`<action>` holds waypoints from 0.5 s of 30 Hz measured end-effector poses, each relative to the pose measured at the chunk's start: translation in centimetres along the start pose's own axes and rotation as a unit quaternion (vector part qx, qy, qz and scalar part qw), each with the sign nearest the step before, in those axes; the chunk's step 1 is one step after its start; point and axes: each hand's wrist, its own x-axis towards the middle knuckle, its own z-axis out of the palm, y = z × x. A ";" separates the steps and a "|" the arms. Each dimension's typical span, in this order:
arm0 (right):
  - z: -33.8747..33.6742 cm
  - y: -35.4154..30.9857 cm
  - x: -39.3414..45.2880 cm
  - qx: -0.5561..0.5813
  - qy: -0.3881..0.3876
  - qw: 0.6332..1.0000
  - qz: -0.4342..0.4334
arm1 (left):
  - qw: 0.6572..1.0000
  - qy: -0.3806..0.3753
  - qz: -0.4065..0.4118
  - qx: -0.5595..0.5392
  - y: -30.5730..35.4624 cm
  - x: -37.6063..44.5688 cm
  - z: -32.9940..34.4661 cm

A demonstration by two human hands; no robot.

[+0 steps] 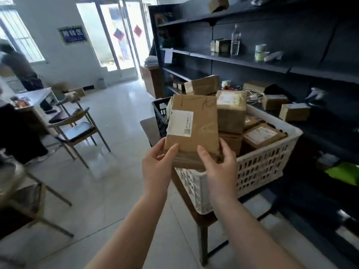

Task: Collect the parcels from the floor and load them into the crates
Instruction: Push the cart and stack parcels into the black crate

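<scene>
I hold a flat brown cardboard parcel [194,125] with a white label upright in front of me. My left hand [157,167] grips its lower left corner and my right hand [217,166] grips its lower right corner. The parcel is above the near left corner of a white plastic crate [260,167], which is piled with several brown parcels [231,111]. A black crate [160,115] stands just behind the white one, mostly hidden by the held parcel. Another parcel [203,85] lies on top at the back.
The white crate sits on a wooden stool [196,214]. Dark shelving [272,63] with small boxes and a bottle runs along the right. Chairs [77,131] and a table stand at the left, with a person at the far left. Pale tiled floor stretches to glass doors.
</scene>
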 end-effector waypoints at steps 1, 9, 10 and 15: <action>1.8 0.0 -0.3 0.000 -0.004 1.000 0.004 | 1.000 0.001 -0.008 0.000 0.1 0.9 -1.6; 15.5 3.2 2.9 -0.017 -0.019 1.000 -0.001 | 0.998 0.054 -0.029 -0.009 -1.8 11.7 -9.4; 17.2 3.5 4.0 -0.011 -0.017 1.000 -0.002 | 0.998 0.054 -0.025 -0.009 -2.1 13.6 -9.8; 24.5 5.2 11.3 0.057 0.007 0.998 0.006 | 0.999 0.033 -0.020 0.006 -3.3 24.3 -10.2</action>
